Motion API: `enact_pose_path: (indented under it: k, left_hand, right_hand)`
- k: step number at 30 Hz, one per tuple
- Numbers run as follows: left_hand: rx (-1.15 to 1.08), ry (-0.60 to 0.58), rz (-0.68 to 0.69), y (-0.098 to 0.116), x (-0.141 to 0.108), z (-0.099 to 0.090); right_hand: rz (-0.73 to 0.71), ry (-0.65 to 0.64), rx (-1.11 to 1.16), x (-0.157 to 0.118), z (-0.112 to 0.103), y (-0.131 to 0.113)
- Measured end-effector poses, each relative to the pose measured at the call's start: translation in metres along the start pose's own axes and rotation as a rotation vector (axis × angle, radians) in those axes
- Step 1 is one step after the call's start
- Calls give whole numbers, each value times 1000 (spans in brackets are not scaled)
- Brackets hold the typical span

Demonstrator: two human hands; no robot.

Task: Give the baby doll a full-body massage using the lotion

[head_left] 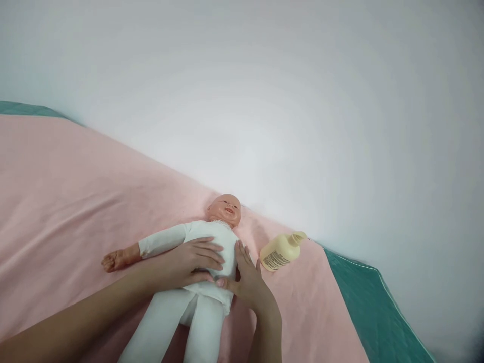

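Observation:
A baby doll with a bald plastic head and a white cloth body lies on its back. My left hand rests flat on the left side of its torso, fingers stretched toward the middle. On the right side of the torso lies my right hand, its fingers extended and its thumb on the belly near the left thumb. The doll's arm at the left reaches out sideways; its other arm is hidden behind my right hand. Just right of that hand stands a pale yellow pump bottle with a printed label.
The doll and bottle are on a pink sheet with folds at the left. Green quilted cloth shows past its right edge and at the far left. A plain white wall rises directly behind the doll's head.

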State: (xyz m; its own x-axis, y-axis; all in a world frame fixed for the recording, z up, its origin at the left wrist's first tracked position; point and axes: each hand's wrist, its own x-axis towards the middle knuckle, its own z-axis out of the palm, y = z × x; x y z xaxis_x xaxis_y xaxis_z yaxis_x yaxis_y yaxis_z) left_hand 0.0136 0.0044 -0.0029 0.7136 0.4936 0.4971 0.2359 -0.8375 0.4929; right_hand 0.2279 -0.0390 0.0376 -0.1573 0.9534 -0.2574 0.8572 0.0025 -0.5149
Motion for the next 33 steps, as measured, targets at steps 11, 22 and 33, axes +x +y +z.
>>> enact_pose_path:
  k: [11, 22, 33]
  left_hand:
    - [177, -38, -160, -8, -3, 3]
    - [641, 197, -549, -27, -9, 11]
    - [706, 122, -570, -36, -14, 10]
  right_hand:
    - [37, -48, -4, 3, 0, -3]
    - [70, -89, -60, -6, -4, -16]
    - [-437, -318, 3, -28, 3, -65]
